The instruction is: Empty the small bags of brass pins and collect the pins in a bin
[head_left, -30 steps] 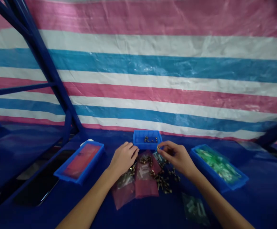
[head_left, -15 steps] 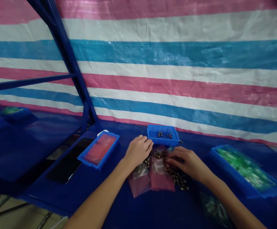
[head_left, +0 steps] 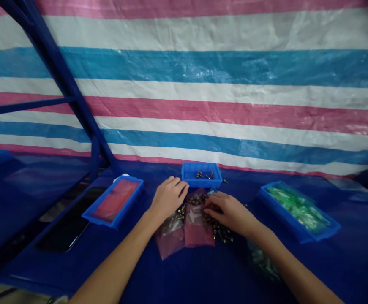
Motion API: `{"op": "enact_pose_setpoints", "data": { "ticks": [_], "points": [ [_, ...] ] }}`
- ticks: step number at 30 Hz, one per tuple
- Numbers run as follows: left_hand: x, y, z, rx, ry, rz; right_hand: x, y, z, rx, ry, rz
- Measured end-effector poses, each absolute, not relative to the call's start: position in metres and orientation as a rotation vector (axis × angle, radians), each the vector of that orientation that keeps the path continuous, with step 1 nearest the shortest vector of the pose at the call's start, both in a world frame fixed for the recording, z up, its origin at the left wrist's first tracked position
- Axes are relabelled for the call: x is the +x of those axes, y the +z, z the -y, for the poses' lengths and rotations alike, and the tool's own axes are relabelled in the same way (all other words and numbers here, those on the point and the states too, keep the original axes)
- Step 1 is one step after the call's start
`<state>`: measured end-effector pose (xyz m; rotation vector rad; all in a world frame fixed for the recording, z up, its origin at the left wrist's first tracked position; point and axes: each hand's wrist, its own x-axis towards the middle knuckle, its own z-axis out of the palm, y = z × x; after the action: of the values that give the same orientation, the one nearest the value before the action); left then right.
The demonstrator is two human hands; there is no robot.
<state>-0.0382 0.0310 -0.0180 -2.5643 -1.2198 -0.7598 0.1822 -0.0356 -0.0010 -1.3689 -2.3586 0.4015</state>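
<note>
A heap of small brass screws (head_left: 217, 230) lies on the blue table among pink plastic bags (head_left: 196, 226). My left hand (head_left: 168, 197) rests curled on the left side of the heap, knuckles up, fingers closed. My right hand (head_left: 230, 211) lies over the right side of the heap, fingers bent down onto the screws in a pinch; what they hold is hidden. Just behind both hands stands a small blue bin (head_left: 202, 175) with a few screws in it.
A blue tray of pink bags (head_left: 114, 202) sits to the left. A blue tray of green bags (head_left: 298, 211) sits to the right. A loose green bag (head_left: 261, 259) lies under my right forearm. A dark phone (head_left: 63, 230) lies left, by blue rack struts (head_left: 76, 105). A striped tarp hangs behind.
My right hand came down from the small bin's front edge onto the screw heap. My left hand stayed on the heap. The view swung left and then back.
</note>
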Motion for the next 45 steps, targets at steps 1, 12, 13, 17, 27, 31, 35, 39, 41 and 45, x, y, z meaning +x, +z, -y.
{"op": "enact_pose_setpoints", "data": {
  "ticks": [1, 12, 13, 17, 27, 31, 35, 39, 41, 45],
  "points": [
    [-0.038, -0.017, -0.03, -2.564, -0.761, 1.207, 0.184, 0.003, 0.034, -1.327, 0.44, 2.326],
    [-0.039, -0.018, -0.031, -2.574, -0.751, 1.274, 0.192, -0.015, 0.015, -1.594, 0.107, 1.992],
    [-0.039, -0.018, -0.03, -2.591, -0.746, 1.278, 0.19, -0.017, 0.019, -1.568, 0.135, 2.042],
    [-0.039, -0.02, -0.029, -2.638, -0.725, 1.299, 0.173, -0.017, 0.03, -1.433, 0.193, 2.232],
    [-0.037, -0.018, -0.028, -2.633, -0.7, 1.301, 0.158, -0.021, 0.023, -1.489, 0.062, 2.29],
    [-0.038, -0.018, -0.029, -2.604, -0.686, 1.318, 0.165, -0.018, 0.028, -1.417, 0.156, 2.257],
    [-0.04, -0.018, -0.031, -2.587, -0.665, 1.319, 0.173, -0.003, 0.025, -1.28, 0.243, 2.165],
    [-0.041, -0.018, -0.032, -2.583, -0.654, 1.322, 0.184, 0.003, 0.01, -1.5, 0.03, 1.868],
    [-0.041, -0.018, -0.032, -2.59, -0.654, 1.319, 0.19, -0.001, 0.006, -1.632, -0.013, 1.833],
    [-0.04, -0.018, -0.031, -2.588, -0.655, 1.325, 0.194, -0.015, 0.015, -1.593, 0.172, 2.053]
  ]
}}
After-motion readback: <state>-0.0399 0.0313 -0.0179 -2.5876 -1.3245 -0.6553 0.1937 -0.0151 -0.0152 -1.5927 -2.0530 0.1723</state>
